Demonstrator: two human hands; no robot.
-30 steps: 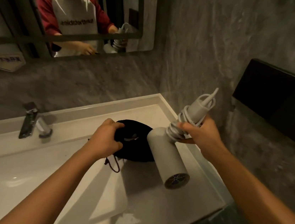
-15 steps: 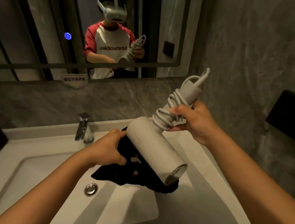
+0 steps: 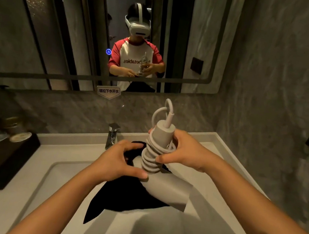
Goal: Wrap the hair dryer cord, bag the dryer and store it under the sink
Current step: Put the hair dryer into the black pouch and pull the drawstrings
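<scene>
Head view: the cord (image 3: 153, 155) is already wound in tight coils round the dryer (image 3: 168, 190) handle, with its last loop standing up above the handle end, so the wrapping step looks finished. The right hand (image 3: 184, 153) is closed round the coiled handle and holds the dryer upright over the sink (image 3: 60, 175), barrel lowest. Just below and to the left of that grip, the left hand (image 3: 118, 163) pinches the black bag (image 3: 120, 196), thumb pressed against the dryer barrel; the cloth hangs down beneath both hands, limp. Whether the barrel has entered the bag's mouth cannot be told: the barrel shows bare on its right side, and the mouth is hidden behind the hand.

Judged so, bagging is only beginning. Left to do: pull the bag up over the barrel and handle, close it, then put it under the sink, a place not in view.
</scene>
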